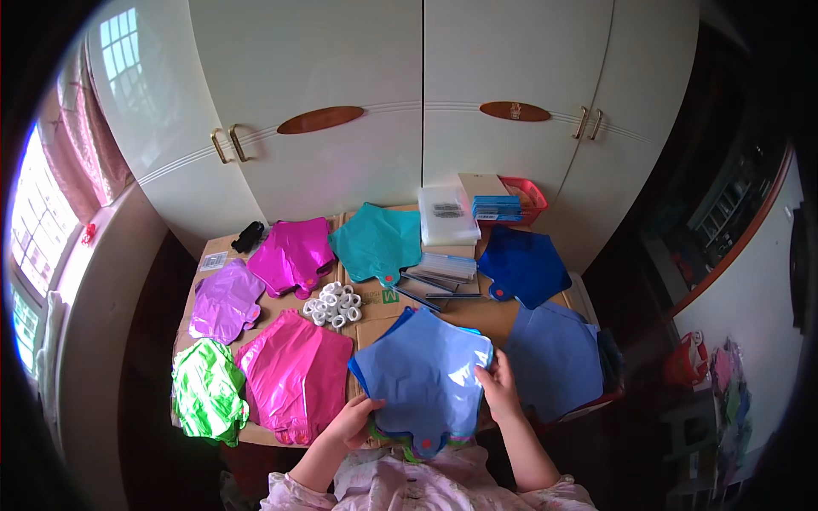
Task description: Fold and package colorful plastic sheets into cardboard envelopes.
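I see left hand [356, 419] and right hand [501, 387], each grip pinching the blue foil stack [426, 370] by its edge; pink foil stack [294, 375] to its left, white rings [333, 304] beyond.

Pale glossy wardrobe [341, 68], dark floor [149, 366], bright window [38, 217] beside pink curtain [92, 145].

Cardboard [371, 319]: crowded right now!
Left: green foil [204, 392], pink foil [294, 375], lilac foil [226, 302]
Middle: white rings [332, 305]
Back: teal foil [377, 243]
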Available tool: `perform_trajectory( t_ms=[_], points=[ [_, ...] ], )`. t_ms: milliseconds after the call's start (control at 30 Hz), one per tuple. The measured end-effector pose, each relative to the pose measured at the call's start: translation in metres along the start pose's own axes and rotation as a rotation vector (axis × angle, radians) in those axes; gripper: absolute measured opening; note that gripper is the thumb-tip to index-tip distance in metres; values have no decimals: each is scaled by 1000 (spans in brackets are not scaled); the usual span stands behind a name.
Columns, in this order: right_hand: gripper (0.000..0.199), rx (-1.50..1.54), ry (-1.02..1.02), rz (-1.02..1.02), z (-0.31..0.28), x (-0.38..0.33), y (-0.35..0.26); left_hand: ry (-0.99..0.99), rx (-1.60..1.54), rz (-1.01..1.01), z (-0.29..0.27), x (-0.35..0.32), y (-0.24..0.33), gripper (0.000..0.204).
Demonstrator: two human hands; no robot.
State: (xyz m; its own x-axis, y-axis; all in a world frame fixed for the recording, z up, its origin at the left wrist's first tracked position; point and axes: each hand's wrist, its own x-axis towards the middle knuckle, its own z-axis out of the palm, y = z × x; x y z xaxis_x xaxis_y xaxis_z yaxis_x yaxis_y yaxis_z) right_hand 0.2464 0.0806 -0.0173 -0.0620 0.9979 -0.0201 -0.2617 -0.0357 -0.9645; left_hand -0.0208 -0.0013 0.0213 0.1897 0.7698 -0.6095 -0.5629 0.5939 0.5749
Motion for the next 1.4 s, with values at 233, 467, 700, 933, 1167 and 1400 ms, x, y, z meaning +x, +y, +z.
perform_trajectory(
  t_ms=[233,467,700,933,1167,1400],
  points=[
    [50,-345,-53,-61,1,-6,-5,74,292,352,-31,-3,-19,53],
    [49,-1108,-49,-494,3,4,-26,184,841,495,-37,-54,-31,30],
    [60,-1234,-316,-427,24,47,-1,-95,708,109,-49,-56,-82,27],
    [58,-1237,-344,-487,34,30,-14,-335,-540,-314,-27,-11,-115,41],
    [56,-1253,-326,-439,23,21,-20,-439,-460,-427,-6,-5,-130,54],
    [49,-1167,-416,-332,27,27,-17,-373,-666,-437,0,8,-134,57]
  ],
)
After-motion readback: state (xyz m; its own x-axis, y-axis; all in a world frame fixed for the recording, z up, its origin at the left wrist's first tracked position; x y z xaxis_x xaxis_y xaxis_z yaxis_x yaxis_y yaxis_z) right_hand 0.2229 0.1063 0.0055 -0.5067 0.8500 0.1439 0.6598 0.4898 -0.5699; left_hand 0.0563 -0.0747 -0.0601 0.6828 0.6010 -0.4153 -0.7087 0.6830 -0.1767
